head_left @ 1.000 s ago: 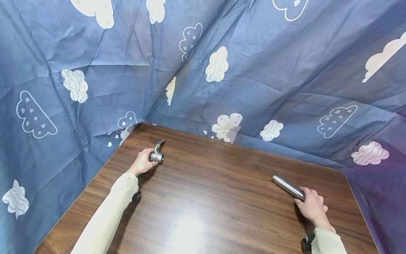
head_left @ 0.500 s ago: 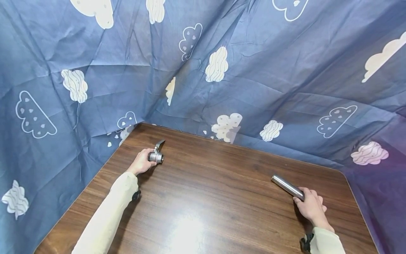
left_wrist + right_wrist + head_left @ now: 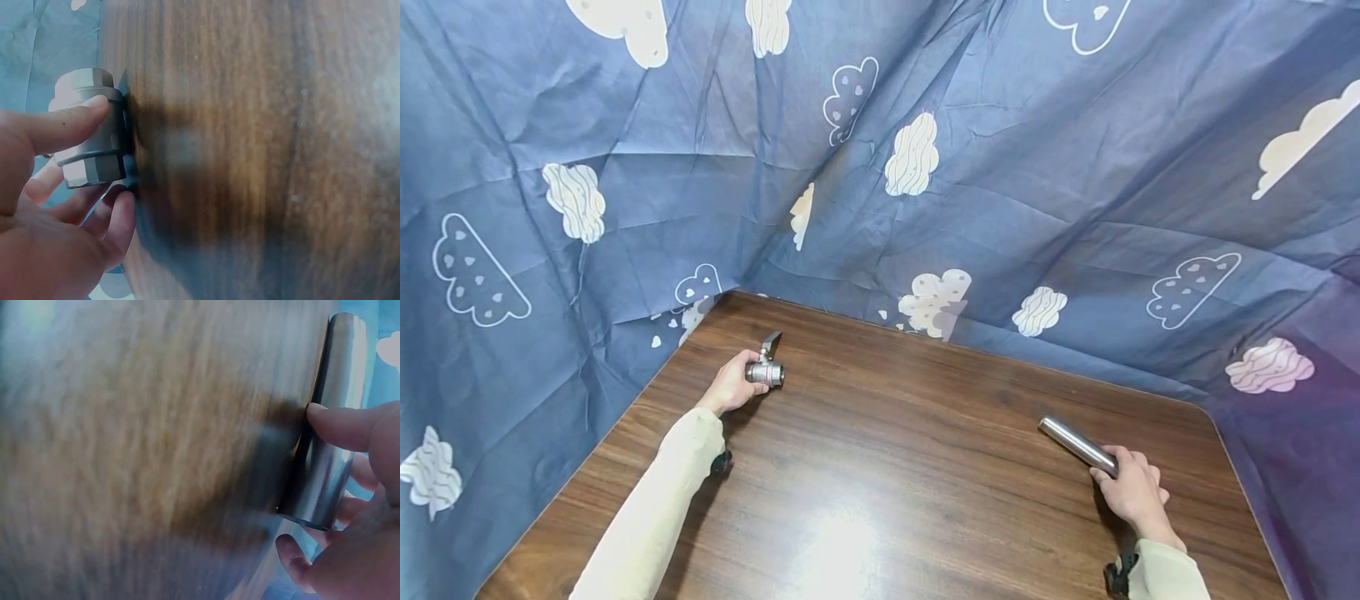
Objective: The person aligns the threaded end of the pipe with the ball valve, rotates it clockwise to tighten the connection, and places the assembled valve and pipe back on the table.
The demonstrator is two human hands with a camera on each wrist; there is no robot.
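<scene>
At the far left of the table, my left hand grips a metal ball valve whose flat lever handle points up and away. The left wrist view has the thumb laid across the body of the valve, with hexagonal ends showing above and below it. On the right side, my right hand holds a shiny metal pipe by its near end. The pipe's other end points to the far left. In the right wrist view, the thumb presses along the pipe while the fingers curl behind it.
A brown wood-grain table lies under both hands, with a bright light reflection near its front. Blue cloth with white cloud prints hangs along the back and both sides, close to the table edges.
The valve in my left hand has shifted slightly left and its lever stands a little more upright. My right hand, still holding the pipe, appears very slightly further left.
</scene>
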